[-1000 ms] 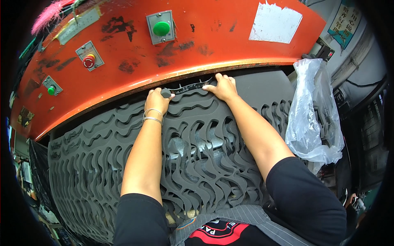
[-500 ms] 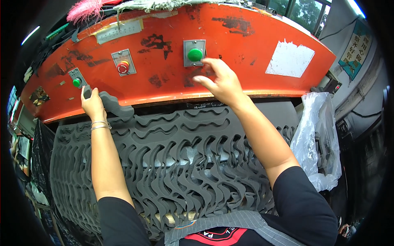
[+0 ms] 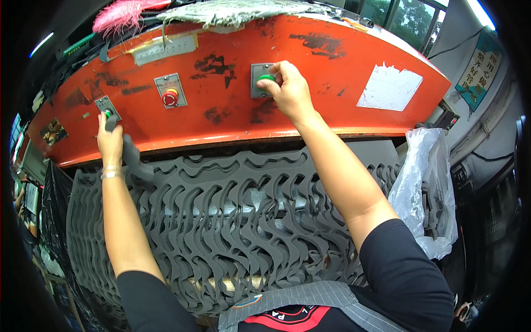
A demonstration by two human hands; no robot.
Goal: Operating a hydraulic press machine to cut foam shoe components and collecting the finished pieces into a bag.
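Note:
My left hand [image 3: 110, 143] is closed on a wavy dark grey foam strip [image 3: 135, 160], which hangs down on its right side. Its fingertips reach the small green push button [image 3: 108, 113] at the left of the orange machine panel [image 3: 232, 119]. At the middle of that panel, my right hand [image 3: 292, 93] has its thumb and curled fingers round the larger green push button [image 3: 265, 78], hiding part of it. Below both arms lies a grey foam sheet [image 3: 221, 171], cut into many wavy strips and slots.
Between the green buttons sits a red stop button [image 3: 170, 98]. A clear plastic bag [image 3: 415, 188] with grey foam pieces stands at the right. Black plastic [image 3: 52, 205] hangs at the left. Frayed cloth [image 3: 232, 12] and pink fibres [image 3: 119, 17] lie atop the machine.
My left hand has moved left and up onto the small green button, carrying the foam strip. My right hand has moved left and closed round the larger green button.

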